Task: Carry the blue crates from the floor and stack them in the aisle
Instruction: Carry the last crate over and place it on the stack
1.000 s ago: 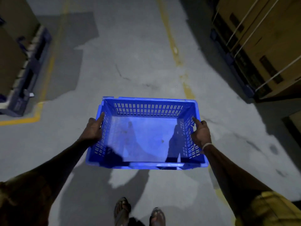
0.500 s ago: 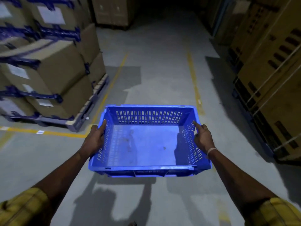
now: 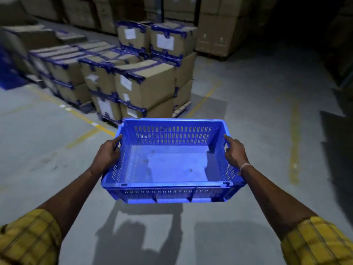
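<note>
Rectangular blue plastic crate (image 3: 172, 165), open top, held level in the air above the grey concrete floor (image 3: 248, 115), centre of view. Side walls perforated with rows of narrow vertical slots; flat solid bottom, scuffed, a few small dark specks; thick moulded rim, ribbed lower band on the near wall. Nothing inside.

Left hand (image 3: 108, 155) wraps the left short wall, fingers curled over the rim near a handle slot, thumb along the top edge. Right hand (image 3: 235, 152) clasps the right short wall, forefinger stretched forward along the rim, other fingers hidden on the outside. Thin pale band (image 3: 245, 166) on the right wrist. Yellow checked fabric sleeves (image 3: 28, 240) at both lower corners.

Hard-edged shadow of crate and arms on the floor below. Worn yellow painted lines (image 3: 295, 142) on the concrete. Beyond the crate, left of centre: stacked brown cardboard cartons (image 3: 145, 87) with blue strapping and white paper labels, on a pallet. More plain cartons behind, dim.
</note>
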The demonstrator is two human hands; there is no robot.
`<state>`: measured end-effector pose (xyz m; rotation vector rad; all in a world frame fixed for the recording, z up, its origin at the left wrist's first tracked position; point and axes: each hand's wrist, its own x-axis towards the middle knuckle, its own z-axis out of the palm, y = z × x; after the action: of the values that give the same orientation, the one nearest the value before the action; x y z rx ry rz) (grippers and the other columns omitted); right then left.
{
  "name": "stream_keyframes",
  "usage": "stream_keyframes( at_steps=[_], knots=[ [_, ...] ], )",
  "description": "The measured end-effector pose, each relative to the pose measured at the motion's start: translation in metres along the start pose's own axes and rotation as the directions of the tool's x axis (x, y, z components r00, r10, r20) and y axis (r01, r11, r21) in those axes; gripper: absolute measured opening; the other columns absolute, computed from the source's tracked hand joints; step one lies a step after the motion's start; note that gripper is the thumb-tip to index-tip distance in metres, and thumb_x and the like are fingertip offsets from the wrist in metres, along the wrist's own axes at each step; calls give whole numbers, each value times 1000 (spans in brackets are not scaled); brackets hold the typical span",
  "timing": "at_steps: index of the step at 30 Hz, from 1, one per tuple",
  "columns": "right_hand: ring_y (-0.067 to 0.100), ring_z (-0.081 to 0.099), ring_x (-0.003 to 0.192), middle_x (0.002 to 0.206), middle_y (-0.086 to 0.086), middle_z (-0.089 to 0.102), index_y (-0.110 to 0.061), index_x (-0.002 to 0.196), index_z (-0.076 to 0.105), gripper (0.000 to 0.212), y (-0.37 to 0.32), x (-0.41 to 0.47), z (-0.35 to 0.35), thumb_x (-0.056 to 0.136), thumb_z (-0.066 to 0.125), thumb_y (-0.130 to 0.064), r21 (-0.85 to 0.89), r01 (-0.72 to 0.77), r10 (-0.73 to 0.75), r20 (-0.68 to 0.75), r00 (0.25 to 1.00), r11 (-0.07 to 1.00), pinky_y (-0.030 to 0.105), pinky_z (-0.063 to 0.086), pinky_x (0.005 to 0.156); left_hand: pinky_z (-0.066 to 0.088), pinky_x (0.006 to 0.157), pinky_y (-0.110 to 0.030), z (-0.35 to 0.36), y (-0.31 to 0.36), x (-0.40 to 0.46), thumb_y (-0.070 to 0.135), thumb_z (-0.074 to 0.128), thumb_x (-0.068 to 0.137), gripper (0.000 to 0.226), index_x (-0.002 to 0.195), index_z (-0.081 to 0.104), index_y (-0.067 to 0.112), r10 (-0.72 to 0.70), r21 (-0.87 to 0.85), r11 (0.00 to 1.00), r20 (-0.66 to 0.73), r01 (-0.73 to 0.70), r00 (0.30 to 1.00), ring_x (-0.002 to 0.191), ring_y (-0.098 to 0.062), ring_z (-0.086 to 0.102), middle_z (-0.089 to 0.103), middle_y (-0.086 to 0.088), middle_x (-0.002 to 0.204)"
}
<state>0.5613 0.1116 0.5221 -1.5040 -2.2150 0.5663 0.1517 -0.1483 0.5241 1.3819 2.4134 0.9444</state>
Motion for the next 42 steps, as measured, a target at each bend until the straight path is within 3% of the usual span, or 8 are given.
stream_keyframes(
  at_steps=[7, 17, 28, 32, 36, 39, 40, 42],
  knots=[
    [46, 59, 107, 116, 31, 60, -9, 145, 50, 62, -131, 61, 82, 85, 56, 5, 27, 165, -167, 125, 978, 986, 39, 44, 95, 43, 96, -29, -83, -95, -13, 0, 55, 89, 57, 143, 57, 19, -202, -68, 979, -187, 192, 961, 123, -27, 62, 63, -9, 138],
    [37, 60, 120, 133, 24, 60, -6, 143, 53, 59, -325, 133, 207, 85, 54, 6, 170, 287, -323, 252, 912, 943, 35, 45, 95, 44, 100, -34, -192, -228, 21, -2, 51, 90, 58, 145, 55, 15, -333, -54, 942, -290, 332, 897, 128, -30, 58, 59, -13, 142],
    [40, 65, 95, 115, 27, 66, -16, 147, 49, 58, -509, 220, 340, 91, 51, 1, 210, 361, -416, 373, 829, 909, 42, 50, 75, 46, 100, -38, -285, -341, 82, -3, 47, 92, 56, 146, 52, 9, -474, -63, 875, -320, 480, 821, 129, -33, 57, 57, -16, 144],
    [33, 63, 83, 106, 20, 66, -28, 139, 53, 57, -583, 268, 398, 90, 52, 3, 189, 405, -446, 411, 795, 895, 31, 41, 62, 47, 96, -39, -309, -391, 128, -4, 47, 92, 56, 147, 51, 8, -539, -86, 834, -346, 546, 768, 124, -34, 60, 59, -17, 141],
    [40, 63, 89, 103, 28, 66, -11, 146, 49, 56, -657, 333, 471, 93, 52, 5, 244, 435, -499, 441, 746, 867, 33, 39, 68, 46, 91, -38, -339, -444, 185, -3, 48, 93, 53, 145, 53, 10, -567, -118, 813, -385, 571, 728, 121, -36, 61, 62, -17, 137],
    [42, 64, 90, 107, 28, 66, -15, 146, 50, 56, -714, 382, 509, 92, 52, 0, 230, 477, -527, 466, 711, 848, 41, 49, 75, 43, 84, -32, -366, -466, 226, 1, 50, 94, 63, 127, 62, 53, -566, -169, 818, -403, 549, 719, 110, -29, 65, 69, -5, 120],
    [41, 64, 90, 108, 27, 65, -18, 146, 51, 57, -733, 398, 520, 91, 52, -2, 235, 477, -528, 478, 702, 847, 42, 51, 77, 43, 82, -30, -379, -472, 239, 1, 51, 94, 77, 108, 56, 76, -564, -194, 821, -424, 537, 709, 103, -22, 65, 69, 7, 109],
    [40, 65, 96, 113, 26, 66, -19, 145, 52, 57, -774, 424, 540, 90, 54, -3, 240, 494, -544, 481, 688, 836, 41, 50, 81, 44, 80, -31, -399, -494, 263, 5, 52, 92, 87, 87, 40, 92, -577, -232, 811, -460, 536, 675, 94, -19, 64, 65, 16, 99]
  ],
)
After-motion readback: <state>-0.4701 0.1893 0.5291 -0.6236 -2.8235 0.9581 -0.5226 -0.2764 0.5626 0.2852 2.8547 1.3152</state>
